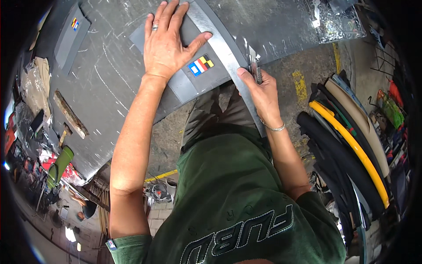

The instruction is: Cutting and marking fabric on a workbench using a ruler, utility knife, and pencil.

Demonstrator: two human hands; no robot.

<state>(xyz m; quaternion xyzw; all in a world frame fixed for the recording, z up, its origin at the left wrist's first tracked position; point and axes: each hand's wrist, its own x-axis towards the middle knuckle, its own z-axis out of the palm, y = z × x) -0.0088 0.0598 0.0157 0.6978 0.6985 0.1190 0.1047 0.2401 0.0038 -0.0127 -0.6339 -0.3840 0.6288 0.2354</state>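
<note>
My left hand [166, 44] lies flat with its fingers spread on a grey sheet piece [182, 88], its thumb tip at the edge of a long steel ruler [222, 49]. Beside the palm, the piece bears a small patch [200, 65] of coloured flag shapes. My right hand [263, 94] is closed at the table's near edge. A utility knife [253, 64] sticks up out of it, and its thumb presses on the ruler, with a fingertip showing at the ruler's other side. The ruler's near end hangs past the table edge towards my body.
The dark, scratched worktable [105, 88] carries another grey piece with a patch [72, 37], a wooden stick [70, 113] and a clear plastic package [340, 24]. Rolls of material, one a yellow roll [351, 154], stand at the right. A person [88, 210] is at the lower left.
</note>
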